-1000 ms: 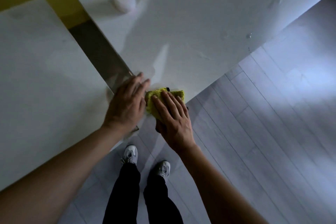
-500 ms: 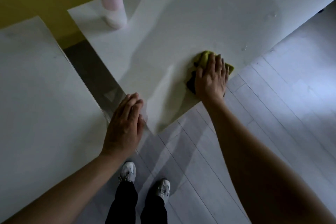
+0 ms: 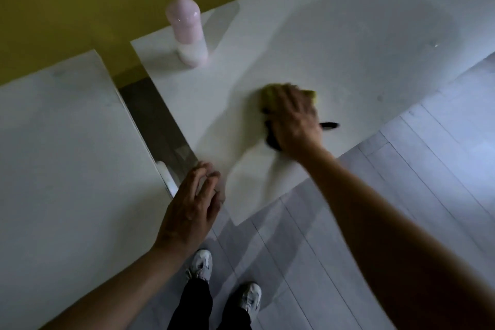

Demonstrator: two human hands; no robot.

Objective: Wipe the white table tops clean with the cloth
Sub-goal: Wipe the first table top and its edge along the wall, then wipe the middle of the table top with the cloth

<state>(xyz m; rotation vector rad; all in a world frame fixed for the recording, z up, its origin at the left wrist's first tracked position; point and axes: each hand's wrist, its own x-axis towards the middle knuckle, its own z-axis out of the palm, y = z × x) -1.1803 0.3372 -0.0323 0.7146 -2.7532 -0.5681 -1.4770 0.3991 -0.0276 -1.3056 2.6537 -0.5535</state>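
Observation:
Two white table tops fill the view: a right table [image 3: 334, 43] running to the far right and a left table [image 3: 67, 155]. A yellow-green cloth [image 3: 269, 92] with a dark underside lies on the right table, a little in from its front edge. My right hand [image 3: 293, 118] lies flat over the cloth with fingers spread and covers most of it; the hand is blurred. My left hand [image 3: 191, 206] is at the right table's near-left corner, fingers loosely bent, holding nothing. Whether it touches the corner I cannot tell.
A pink and white bottle [image 3: 188, 32] stands upright near the right table's back left corner. A narrow gap [image 3: 158, 120] separates the two tables. A yellow wall [image 3: 80, 2] runs behind them. Grey plank floor [image 3: 401, 195] lies to the right, my shoes [image 3: 199, 264] below.
My right hand swept the cloth from the near-left corner out to the right along the front edge, then back left and slightly farther in. My left hand stayed at the corner.

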